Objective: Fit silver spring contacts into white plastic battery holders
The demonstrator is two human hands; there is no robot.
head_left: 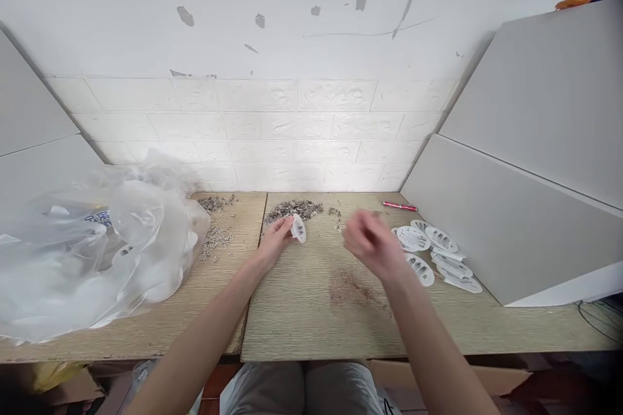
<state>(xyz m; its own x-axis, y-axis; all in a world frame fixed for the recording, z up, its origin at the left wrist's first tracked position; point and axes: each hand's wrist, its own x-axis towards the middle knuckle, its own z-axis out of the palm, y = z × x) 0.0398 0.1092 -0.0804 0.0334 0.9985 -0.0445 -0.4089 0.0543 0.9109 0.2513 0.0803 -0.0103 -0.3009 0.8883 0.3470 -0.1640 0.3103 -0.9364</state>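
My left hand [275,241] pinches a small white oval plastic piece [298,229] by its left edge, tilted above the table. Dark metallic bits show in its middle. Just behind it lies a heap of small metal parts [296,209], with a few scattered beside the heap. My right hand [368,240] is in the air over the table, blurred, with its fingers curled closed. Whatever it may hold is hidden. To its right lie several similar white oval pieces [452,264], overlapping, with metal bits in them.
A large clear plastic bag [146,240] with white pieces fills the left side. More tiny metal parts [217,241] lie beside it. A red pen [399,205] rests near the right grey panel [487,227]. The wooden table [302,311] bears a reddish stain and a seam. White brick-patterned wall stands behind.
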